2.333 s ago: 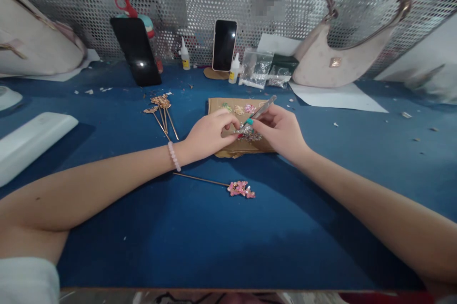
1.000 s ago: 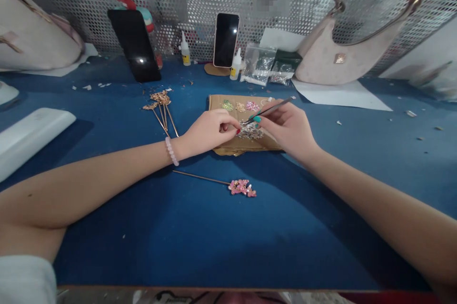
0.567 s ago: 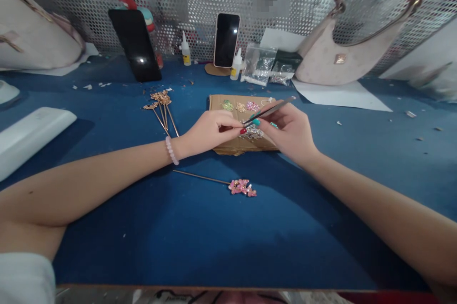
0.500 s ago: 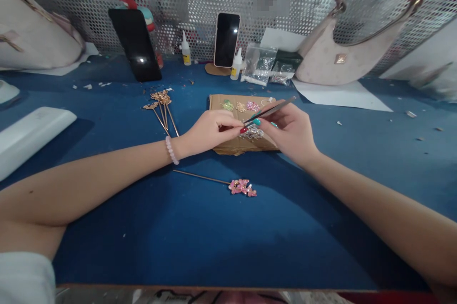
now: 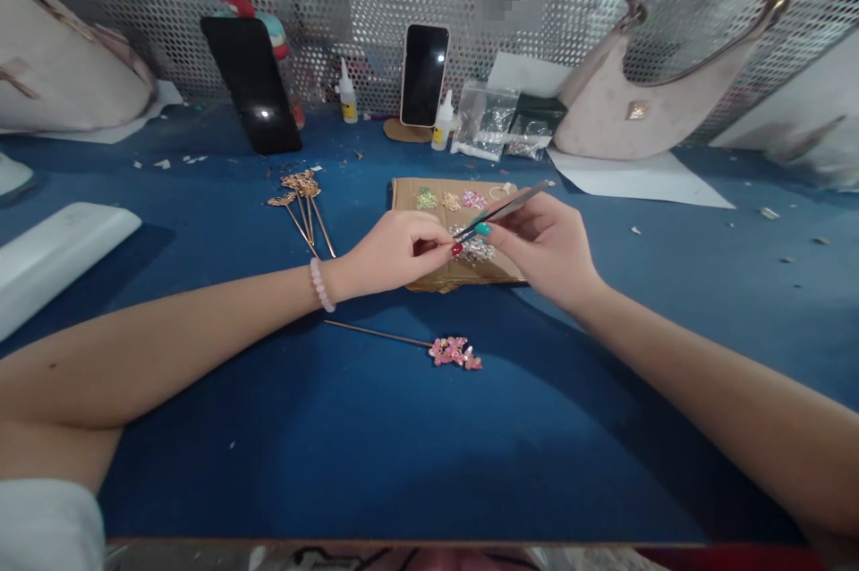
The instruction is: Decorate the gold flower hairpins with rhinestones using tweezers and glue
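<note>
My right hand (image 5: pixel 554 249) is closed on a pair of metal tweezers (image 5: pixel 514 202), slanting down to the left. The tips meet the pinched fingertips of my left hand (image 5: pixel 403 247); whatever those fingers hold is too small to make out. Both hands are over a piece of cardboard (image 5: pixel 429 271) bearing small piles of green beads (image 5: pixel 427 198), gold beads (image 5: pixel 451 201), pink beads (image 5: pixel 474 200) and silvery rhinestones (image 5: pixel 478 249). Nearer to me lies a hairpin (image 5: pixel 455 352) with pink flowers, its thin stem pointing left. Several gold hairpins (image 5: pixel 303 186) lie left of the cardboard.
Two glue bottles (image 5: pixel 348 95) and a propped phone (image 5: pixel 425 74) stand at the back, by plastic bags (image 5: pixel 484 122). A larger dark device (image 5: pixel 251 88) leans at the left. A handbag (image 5: pixel 661 97) sits back right; a long white object (image 5: pixel 63 262) lies left.
My left fingertips and the tweezer tips have shifted very slightly, still together above the cardboard. The pink hairpin and the other things stay put.
</note>
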Tool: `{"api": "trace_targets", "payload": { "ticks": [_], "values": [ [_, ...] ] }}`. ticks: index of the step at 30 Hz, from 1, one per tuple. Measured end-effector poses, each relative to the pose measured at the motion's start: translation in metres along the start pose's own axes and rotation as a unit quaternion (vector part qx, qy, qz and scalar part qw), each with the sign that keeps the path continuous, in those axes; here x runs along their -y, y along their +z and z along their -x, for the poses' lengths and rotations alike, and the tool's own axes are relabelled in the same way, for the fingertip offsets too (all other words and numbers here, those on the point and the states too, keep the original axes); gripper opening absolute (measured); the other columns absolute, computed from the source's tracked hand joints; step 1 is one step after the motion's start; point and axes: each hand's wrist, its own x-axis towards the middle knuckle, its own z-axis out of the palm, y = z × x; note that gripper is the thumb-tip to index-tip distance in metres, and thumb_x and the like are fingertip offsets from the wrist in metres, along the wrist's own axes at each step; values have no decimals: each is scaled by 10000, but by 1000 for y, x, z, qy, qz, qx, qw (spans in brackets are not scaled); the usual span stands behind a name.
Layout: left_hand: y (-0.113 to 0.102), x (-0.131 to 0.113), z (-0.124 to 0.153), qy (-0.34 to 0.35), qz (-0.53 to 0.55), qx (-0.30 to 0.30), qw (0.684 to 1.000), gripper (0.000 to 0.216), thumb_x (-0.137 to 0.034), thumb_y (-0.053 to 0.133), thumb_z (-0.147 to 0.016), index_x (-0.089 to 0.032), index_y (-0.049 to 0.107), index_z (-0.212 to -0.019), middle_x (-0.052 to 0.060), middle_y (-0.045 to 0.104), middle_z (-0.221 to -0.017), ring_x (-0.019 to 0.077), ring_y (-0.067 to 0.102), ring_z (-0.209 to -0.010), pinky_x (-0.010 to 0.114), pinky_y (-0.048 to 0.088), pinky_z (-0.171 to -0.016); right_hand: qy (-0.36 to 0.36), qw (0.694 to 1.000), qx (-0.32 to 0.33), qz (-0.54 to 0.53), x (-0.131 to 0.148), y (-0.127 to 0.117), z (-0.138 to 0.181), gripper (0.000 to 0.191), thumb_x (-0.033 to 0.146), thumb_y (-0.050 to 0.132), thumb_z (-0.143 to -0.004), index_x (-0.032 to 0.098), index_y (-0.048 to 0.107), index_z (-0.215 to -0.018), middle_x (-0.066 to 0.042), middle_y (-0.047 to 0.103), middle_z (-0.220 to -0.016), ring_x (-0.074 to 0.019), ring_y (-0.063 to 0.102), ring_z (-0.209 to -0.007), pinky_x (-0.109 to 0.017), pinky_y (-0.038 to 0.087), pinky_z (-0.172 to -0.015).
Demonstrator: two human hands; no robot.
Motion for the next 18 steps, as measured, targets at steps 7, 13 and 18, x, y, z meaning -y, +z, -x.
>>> {"api": "trace_targets", "payload": {
  "ticks": [7,13,18],
  "values": [
    [1,2,3,12,-31,18,999,246,-169,524,-858,-138,610,-630,-17,538,-593,77,475,-539,212,341,-521,65,993,-49,-89,-1,-1,-5,75,212,675,-738,208,602,-754,29,601,-661,-118,555,-607,-268,458,-573],
    [1,3,3,-1,-53,13,999,302,-199,525,-871,-141,589,-582,-11,551,-597,87,496,-567,218,351,-542,172,959,-42,-220,-8,-1,-8,85,230,670,-737,196,596,-713,30,595,-666,-78,514,-571,-219,413,-538],
    [1,5,3,-8,-60,-1,998,186,-216,554,-860,-154,666,-726,-3,597,-659,101,525,-611,218,367,-558,220,933,-17,-283,-3,3,-4,137,231,676,-705,180,574,-631,36,562,-593,-71,499,-546,-205,407,-536]
  ]
}}
